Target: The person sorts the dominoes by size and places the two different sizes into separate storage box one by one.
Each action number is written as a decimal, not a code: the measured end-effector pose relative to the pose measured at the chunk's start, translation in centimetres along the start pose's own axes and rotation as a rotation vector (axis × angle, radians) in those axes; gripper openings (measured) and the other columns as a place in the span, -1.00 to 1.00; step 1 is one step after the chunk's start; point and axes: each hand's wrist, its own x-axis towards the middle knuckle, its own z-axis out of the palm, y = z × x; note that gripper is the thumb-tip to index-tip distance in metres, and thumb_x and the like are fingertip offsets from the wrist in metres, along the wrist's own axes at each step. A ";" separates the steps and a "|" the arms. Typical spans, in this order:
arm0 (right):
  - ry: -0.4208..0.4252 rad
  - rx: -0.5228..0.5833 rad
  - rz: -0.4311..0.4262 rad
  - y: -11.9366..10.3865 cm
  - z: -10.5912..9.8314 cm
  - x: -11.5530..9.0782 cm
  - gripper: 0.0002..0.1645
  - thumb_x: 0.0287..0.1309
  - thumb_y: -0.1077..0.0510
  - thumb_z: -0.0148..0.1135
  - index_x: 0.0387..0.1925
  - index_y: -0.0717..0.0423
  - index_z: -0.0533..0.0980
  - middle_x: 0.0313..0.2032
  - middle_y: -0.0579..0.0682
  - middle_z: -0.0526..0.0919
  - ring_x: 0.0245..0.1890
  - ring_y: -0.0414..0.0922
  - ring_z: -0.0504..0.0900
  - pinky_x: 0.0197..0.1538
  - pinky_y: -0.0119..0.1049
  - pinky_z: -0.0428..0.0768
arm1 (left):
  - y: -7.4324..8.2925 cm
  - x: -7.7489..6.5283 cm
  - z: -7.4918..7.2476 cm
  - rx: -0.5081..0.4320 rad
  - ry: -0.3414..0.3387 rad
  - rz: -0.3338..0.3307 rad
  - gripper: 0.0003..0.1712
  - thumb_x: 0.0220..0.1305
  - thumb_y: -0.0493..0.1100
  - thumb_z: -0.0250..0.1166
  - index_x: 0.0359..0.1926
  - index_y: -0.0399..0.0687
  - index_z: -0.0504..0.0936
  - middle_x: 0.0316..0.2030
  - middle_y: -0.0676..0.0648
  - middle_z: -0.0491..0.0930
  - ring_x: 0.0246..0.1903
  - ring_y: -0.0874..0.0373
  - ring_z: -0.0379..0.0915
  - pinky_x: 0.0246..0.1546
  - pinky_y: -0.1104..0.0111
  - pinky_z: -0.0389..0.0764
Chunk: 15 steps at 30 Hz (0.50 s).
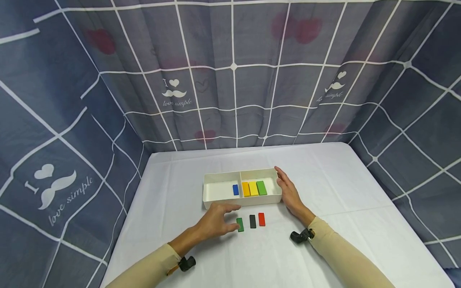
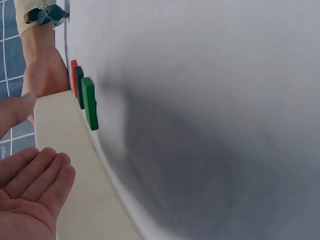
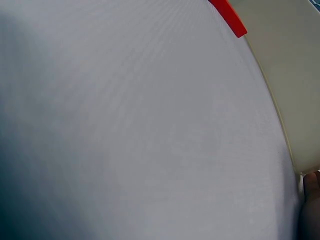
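Note:
My left hand reaches in from the left with thumb and fingers spread apart, its thumb tip right by a green block on the table. To the right of that lie a black block and a red block. Behind them stands a white two-compartment box. Fairly straight fingers of my right hand rest against the box's right end. The left compartment holds a blue block; in the right one are two yellow blocks and another green block.
A white cloth covers the table. Grey-blue curtains with white lines hang behind it and on both sides. Each wrist wears a small black camera, one on the left and one on the right.

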 end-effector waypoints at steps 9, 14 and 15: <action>0.007 -0.009 0.001 0.0 0.0 0.0 -0.35 0.78 0.08 -0.16 0.75 -0.13 0.16 0.73 0.14 0.14 0.76 0.17 0.02 0.77 0.23 -0.07 | -0.3 -0.4 1.2 0.035 -0.022 -0.011 -0.36 0.15 -0.26 0.70 0.24 -0.35 0.74 0.17 -0.24 0.79 0.20 -0.03 0.76 0.22 0.13 0.77; 0.008 -0.007 0.002 -0.1 0.1 -0.1 -0.35 0.78 0.07 -0.16 0.75 -0.13 0.16 0.73 0.15 0.15 0.76 0.18 0.03 0.77 0.23 -0.07 | -0.2 -0.5 1.6 0.052 -0.030 -0.029 -0.36 0.15 -0.25 0.70 0.25 -0.34 0.74 0.17 -0.21 0.80 0.23 0.00 0.74 0.26 0.14 0.75; 0.008 -0.007 0.004 -0.1 0.1 -0.1 -0.34 0.78 0.07 -0.17 0.75 -0.12 0.15 0.73 0.16 0.14 0.76 0.19 0.02 0.77 0.23 -0.07 | -0.2 -0.5 1.6 0.055 -0.033 -0.032 -0.36 0.16 -0.25 0.70 0.25 -0.34 0.74 0.17 -0.21 0.80 0.23 0.00 0.74 0.27 0.14 0.74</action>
